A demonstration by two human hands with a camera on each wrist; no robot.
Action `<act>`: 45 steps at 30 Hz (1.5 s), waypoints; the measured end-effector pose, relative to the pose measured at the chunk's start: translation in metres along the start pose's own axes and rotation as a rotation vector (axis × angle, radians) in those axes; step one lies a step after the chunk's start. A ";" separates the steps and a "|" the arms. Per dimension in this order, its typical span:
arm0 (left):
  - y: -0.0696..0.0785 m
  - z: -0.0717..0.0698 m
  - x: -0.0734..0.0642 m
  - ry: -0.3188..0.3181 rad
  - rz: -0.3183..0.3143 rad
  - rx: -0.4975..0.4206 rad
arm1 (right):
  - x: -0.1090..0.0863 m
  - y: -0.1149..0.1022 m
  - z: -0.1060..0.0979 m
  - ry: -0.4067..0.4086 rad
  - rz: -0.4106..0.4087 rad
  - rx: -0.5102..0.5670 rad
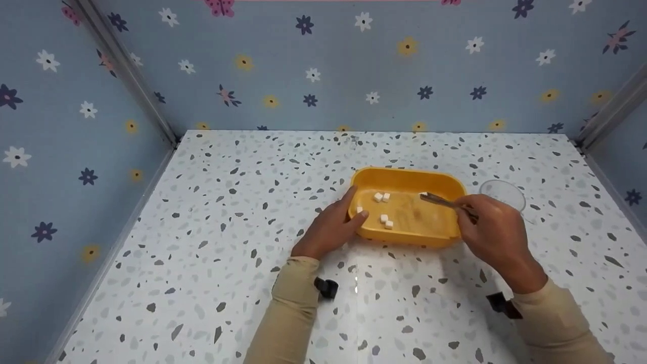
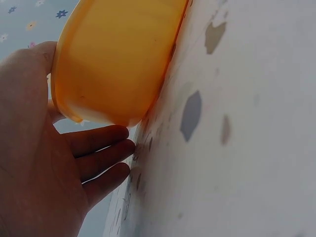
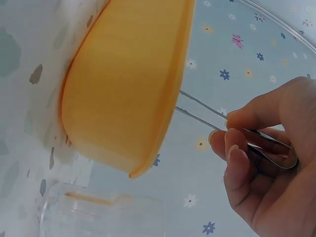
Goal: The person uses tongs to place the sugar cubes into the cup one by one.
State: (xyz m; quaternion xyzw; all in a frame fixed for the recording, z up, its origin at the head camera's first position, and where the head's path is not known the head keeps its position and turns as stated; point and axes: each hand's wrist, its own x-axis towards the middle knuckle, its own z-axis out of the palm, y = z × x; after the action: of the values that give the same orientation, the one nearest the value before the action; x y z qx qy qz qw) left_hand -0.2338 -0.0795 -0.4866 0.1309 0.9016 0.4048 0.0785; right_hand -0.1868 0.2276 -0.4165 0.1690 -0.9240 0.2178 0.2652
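Note:
A yellow rectangular tub (image 1: 404, 236) stands on the speckled table, with several small white cubes (image 1: 378, 197) scattered over its left part. At the tub's left end my left hand (image 1: 331, 227) grips the rim, thumb over the inside; the left wrist view shows three fingers spread outside, below the tub wall (image 2: 113, 59). My right hand (image 1: 495, 232) pinches slim metal tongs (image 1: 438, 199) over the right end. Their tips reach inside, where a white cube (image 1: 423, 194) shows right at them. In the right wrist view the tub wall (image 3: 123, 84) hides the tips.
Just right of the tub, partly behind my right hand, stands a clear round container (image 1: 498, 186), also low in the right wrist view. Flower-patterned blue panels (image 1: 343, 65) enclose the table (image 1: 227, 202) at the back and sides.

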 end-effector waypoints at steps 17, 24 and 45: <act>-0.001 0.000 0.003 -0.007 -0.003 0.011 | 0.002 0.001 -0.014 0.102 -0.028 0.013; 0.001 0.000 0.003 -0.008 0.016 0.002 | 0.003 0.005 -0.025 0.134 -0.001 0.011; 0.001 0.000 0.002 -0.001 0.000 -0.002 | 0.007 0.009 -0.041 0.153 0.033 0.009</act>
State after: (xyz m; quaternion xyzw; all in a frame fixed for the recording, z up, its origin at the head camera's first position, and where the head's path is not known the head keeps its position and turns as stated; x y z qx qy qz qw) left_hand -0.2361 -0.0786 -0.4860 0.1311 0.9011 0.4058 0.0789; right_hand -0.1791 0.2543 -0.3837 0.1376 -0.9027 0.2386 0.3306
